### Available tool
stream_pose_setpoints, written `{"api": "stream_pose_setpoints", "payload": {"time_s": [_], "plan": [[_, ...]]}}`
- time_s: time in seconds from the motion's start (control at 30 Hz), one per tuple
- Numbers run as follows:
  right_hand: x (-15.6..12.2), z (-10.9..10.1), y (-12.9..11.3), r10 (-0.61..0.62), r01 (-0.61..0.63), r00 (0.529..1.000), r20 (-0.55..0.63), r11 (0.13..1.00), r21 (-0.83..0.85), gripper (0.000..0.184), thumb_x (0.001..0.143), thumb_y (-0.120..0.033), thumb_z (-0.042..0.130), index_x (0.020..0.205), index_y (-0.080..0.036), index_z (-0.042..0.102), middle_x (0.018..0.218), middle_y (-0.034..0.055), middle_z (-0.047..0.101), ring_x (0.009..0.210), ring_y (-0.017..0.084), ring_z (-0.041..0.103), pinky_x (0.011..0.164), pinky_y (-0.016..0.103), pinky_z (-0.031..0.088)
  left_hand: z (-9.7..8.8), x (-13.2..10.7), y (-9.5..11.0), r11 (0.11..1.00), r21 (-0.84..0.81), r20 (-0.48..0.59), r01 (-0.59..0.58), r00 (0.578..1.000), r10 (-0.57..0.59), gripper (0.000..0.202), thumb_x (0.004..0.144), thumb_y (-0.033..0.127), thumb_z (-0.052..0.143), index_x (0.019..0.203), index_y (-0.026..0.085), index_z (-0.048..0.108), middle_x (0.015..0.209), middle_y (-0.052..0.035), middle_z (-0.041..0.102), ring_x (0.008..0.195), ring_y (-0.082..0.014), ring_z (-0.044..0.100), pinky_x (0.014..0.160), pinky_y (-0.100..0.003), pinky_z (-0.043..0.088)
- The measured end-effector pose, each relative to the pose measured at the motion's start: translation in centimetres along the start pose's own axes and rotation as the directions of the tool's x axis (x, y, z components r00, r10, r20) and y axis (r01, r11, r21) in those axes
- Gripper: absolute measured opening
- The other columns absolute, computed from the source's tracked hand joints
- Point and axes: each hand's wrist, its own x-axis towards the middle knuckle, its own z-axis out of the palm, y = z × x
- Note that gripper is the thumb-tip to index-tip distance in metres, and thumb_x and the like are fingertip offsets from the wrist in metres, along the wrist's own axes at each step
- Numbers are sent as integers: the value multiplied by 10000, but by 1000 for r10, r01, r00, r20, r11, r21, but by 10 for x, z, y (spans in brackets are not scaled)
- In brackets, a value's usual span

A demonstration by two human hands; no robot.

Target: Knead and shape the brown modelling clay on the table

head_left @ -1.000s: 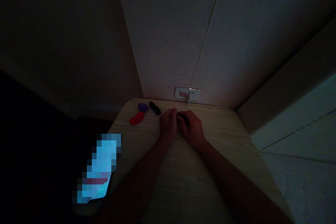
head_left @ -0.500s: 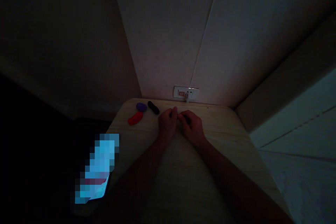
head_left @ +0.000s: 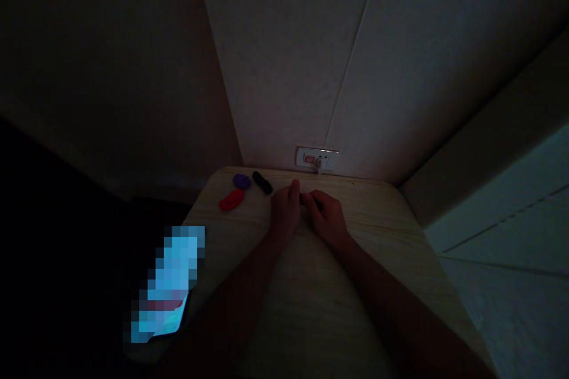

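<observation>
The room is very dark. My left hand [head_left: 284,210] and my right hand [head_left: 326,215] rest close together on a light wooden table [head_left: 311,302], fingertips meeting near the far edge. Both sets of fingers are curled and pinched around something small and dark that I cannot make out. To the left of my hands lie a red piece [head_left: 232,199], a purple piece [head_left: 241,180] and a black piece [head_left: 262,183], all apart from my hands.
A white wall socket [head_left: 316,159] with a plug in it sits on the wall just beyond the table. A glowing blue screen [head_left: 169,281] lies at the table's near left corner. Walls enclose the table at the back and the left.
My fingers have shifted slightly while staying pinched together; both hands remain in the same spot on the table. The coloured pieces have not moved.
</observation>
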Motion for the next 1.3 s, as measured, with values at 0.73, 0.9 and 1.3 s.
{"api": "stream_pose_setpoints", "payload": {"time_s": [0.73, 0.9, 1.3], "plan": [[4, 1, 7, 164, -142, 978, -131, 976, 167, 349, 1003, -466, 503, 790, -221, 631, 711, 9, 640, 673, 193, 576, 603, 299, 426, 3, 1, -15, 947, -305, 228, -97, 959, 171, 134, 932, 299, 569, 1026, 205, 588, 999, -45, 687, 960, -180, 664, 920, -316, 521], [4, 0, 7, 181, -153, 973, -144, 971, 183, 330, 993, -460, 523, 806, -217, 644, 725, 8, 650, 685, 192, 584, 639, 309, 435, 1, 0, -9, 968, -136, 252, -208, 938, 237, 160, 968, 265, 514, 1027, 197, 648, 1056, -74, 731, 1019, -208, 673, 960, -349, 514], [3, 2, 9, 243, -194, 951, -189, 950, 243, 299, 990, -480, 535, 917, -216, 653, 862, 49, 723, 809, 223, 654, 760, 344, 508, 3, -7, -1, 947, 33, 202, -320, 930, 307, 234, 942, 162, 587, 1110, 173, 749, 1106, -109, 770, 1021, -237, 703, 977, -393, 539]]}}
